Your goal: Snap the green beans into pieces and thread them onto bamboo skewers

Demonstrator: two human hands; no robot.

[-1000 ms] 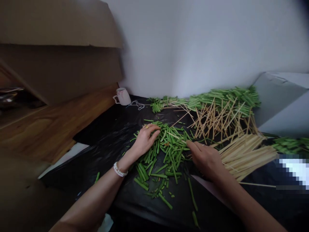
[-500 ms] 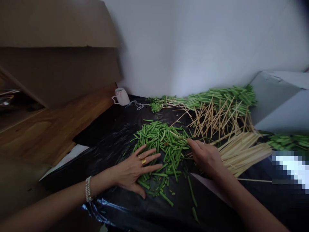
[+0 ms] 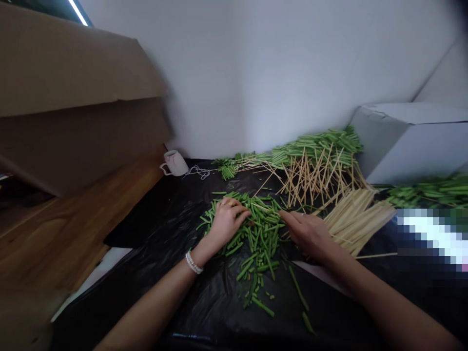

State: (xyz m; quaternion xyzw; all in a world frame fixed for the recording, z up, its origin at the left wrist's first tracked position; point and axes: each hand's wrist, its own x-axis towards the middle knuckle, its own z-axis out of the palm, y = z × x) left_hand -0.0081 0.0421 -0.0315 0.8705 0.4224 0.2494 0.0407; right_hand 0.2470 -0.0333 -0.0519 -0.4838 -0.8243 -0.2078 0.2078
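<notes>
A loose pile of cut green bean pieces [image 3: 268, 234] lies on black plastic sheeting. My left hand [image 3: 228, 217] is over the left side of this pile, fingers curled and thumb brought in toward them; whatever is between the fingertips is hidden. At the pile's right edge my right hand [image 3: 307, 234] is closed around a thin bamboo skewer [image 3: 263, 208], which points left over the beans. Just beyond that hand lies a bundle of bare skewers [image 3: 360, 222]. Farther back, skewers loaded with green bean pieces [image 3: 314, 148] are stacked against the wall.
A white mug [image 3: 176, 163] stands at the back left beside a tangle of white string [image 3: 198, 171]. A large cardboard box [image 3: 80, 107] rises on the left over a wooden surface [image 3: 73, 229]. On the right is a white box [image 3: 409, 131], with more green beans [image 3: 431, 191] before it.
My left hand has moved up and right from the pile's lower left, its spread fingers now drawn together. My right hand still holds the skewer in nearly the same place. The view has shifted slightly.
</notes>
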